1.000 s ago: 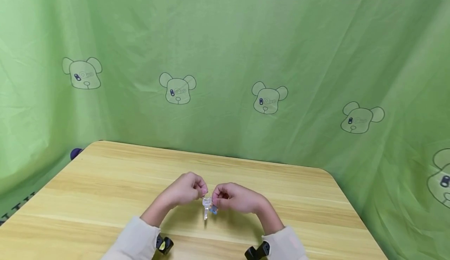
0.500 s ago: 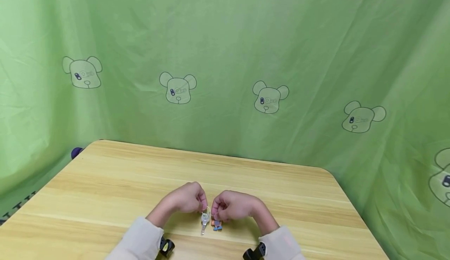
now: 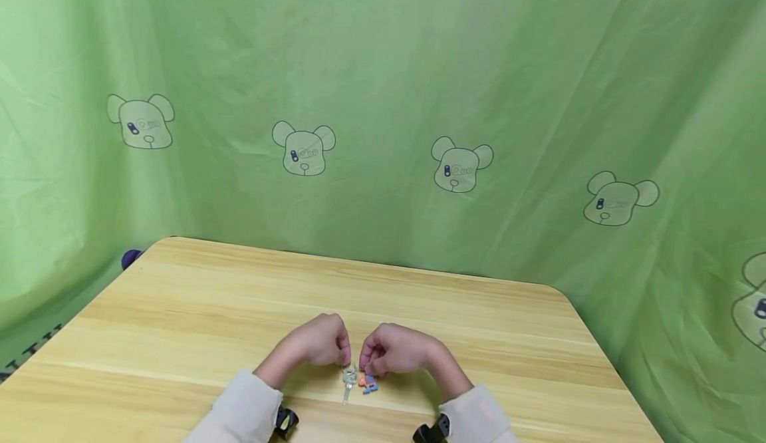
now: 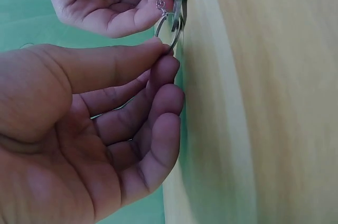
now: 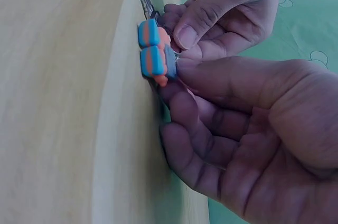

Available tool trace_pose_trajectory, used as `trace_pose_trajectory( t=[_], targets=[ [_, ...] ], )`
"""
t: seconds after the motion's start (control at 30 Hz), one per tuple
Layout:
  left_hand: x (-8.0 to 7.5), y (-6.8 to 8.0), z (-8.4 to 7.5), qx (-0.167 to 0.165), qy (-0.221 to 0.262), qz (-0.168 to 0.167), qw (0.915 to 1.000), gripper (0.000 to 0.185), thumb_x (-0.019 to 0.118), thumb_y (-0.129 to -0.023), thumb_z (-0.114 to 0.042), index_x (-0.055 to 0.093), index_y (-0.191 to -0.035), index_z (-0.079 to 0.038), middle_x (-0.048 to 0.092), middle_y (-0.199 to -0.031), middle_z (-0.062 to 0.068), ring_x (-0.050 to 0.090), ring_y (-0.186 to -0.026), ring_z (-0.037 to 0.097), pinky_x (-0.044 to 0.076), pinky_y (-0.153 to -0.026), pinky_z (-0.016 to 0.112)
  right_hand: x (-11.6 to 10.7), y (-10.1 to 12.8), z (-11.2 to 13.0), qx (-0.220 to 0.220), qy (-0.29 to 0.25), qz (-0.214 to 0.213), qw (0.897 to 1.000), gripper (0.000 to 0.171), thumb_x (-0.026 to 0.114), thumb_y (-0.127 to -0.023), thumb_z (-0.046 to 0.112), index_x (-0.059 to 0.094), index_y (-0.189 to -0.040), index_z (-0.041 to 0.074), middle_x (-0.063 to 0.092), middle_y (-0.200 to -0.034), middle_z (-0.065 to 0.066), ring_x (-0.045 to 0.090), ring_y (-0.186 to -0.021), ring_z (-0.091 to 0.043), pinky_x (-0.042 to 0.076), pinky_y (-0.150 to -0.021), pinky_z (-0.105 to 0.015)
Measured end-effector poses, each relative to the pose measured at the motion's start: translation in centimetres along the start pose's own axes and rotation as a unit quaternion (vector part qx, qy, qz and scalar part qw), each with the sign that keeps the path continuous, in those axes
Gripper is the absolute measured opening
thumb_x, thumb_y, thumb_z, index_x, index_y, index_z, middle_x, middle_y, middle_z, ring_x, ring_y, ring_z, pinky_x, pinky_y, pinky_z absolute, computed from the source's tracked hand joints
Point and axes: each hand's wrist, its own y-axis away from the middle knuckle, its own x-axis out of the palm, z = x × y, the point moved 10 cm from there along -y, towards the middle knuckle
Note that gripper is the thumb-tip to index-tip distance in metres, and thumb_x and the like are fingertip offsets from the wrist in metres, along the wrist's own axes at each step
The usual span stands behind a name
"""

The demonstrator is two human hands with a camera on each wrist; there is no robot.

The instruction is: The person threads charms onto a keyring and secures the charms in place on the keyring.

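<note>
My left hand pinches a metal key ring between thumb and index finger, close above the tabletop. From the ring hangs a silver key, its blade pointing toward me. A short chain joins the ring to a small orange, blue and grey figurine. Just to the right, my right hand pinches the figurine's grey part with thumb and fingertips; its blue, orange-striped feet stick out. Fingers partly hide the figurine's upper part.
A wooden table with rounded corners lies under both hands. Behind it hangs a green curtain printed with bear heads. A black wrist camera sits at the left cuff, another camera at the right.
Both hands have come down and nearer to me with the key and figurine. Over the last half second the left hand dips slightly further, while the right hand barely moves.
</note>
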Motion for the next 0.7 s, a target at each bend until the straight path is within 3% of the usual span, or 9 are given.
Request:
trace_pose_trajectory(
  t=[0.27, 0.53, 0.7],
  targets=[
    [0.2, 0.0, 0.0, -0.002, -0.026, 0.004, 0.9996, 0.018, 0.081, -0.082, -0.002, 0.072, -0.069, -0.011, 0.062, -0.065, -0.006, 0.053, -0.061, 0.011, 0.045, -0.057, 0.026, -0.1, 0.2, 0.3, -0.001, 0.012, -0.013, 1.0, 0.018, 0.066, -0.086, -0.011, 0.071, -0.088, 0.006, 0.068, -0.077, 0.003, 0.059, -0.066, -0.006, 0.048, -0.062, -0.019],
    [-0.1, 0.1, 0.0, -0.005, -0.025, -0.004, 0.9997, 0.018, 0.082, -0.082, -0.003, 0.073, -0.069, -0.011, 0.063, -0.064, -0.005, 0.053, -0.058, 0.011, 0.045, -0.055, 0.025, -0.7, 0.3, 0.2, 0.002, 0.023, -0.023, 0.999, 0.012, 0.068, -0.091, -0.004, 0.072, -0.088, 0.007, 0.068, -0.076, 0.002, 0.055, -0.063, -0.005, 0.045, -0.059, -0.018],
    [-0.4, 0.1, 0.1, -0.01, -0.031, -0.006, 0.9995, 0.02, 0.079, -0.085, -0.004, 0.072, -0.068, -0.012, 0.06, -0.062, -0.004, 0.05, -0.055, 0.01, 0.041, -0.051, 0.023, -1.3, 0.4, 0.2, 0.003, 0.041, -0.034, 0.999, 0.009, 0.069, -0.093, 0.001, 0.072, -0.09, 0.009, 0.067, -0.079, 0.004, 0.058, -0.067, -0.006, 0.049, -0.063, -0.021]
  ],
)
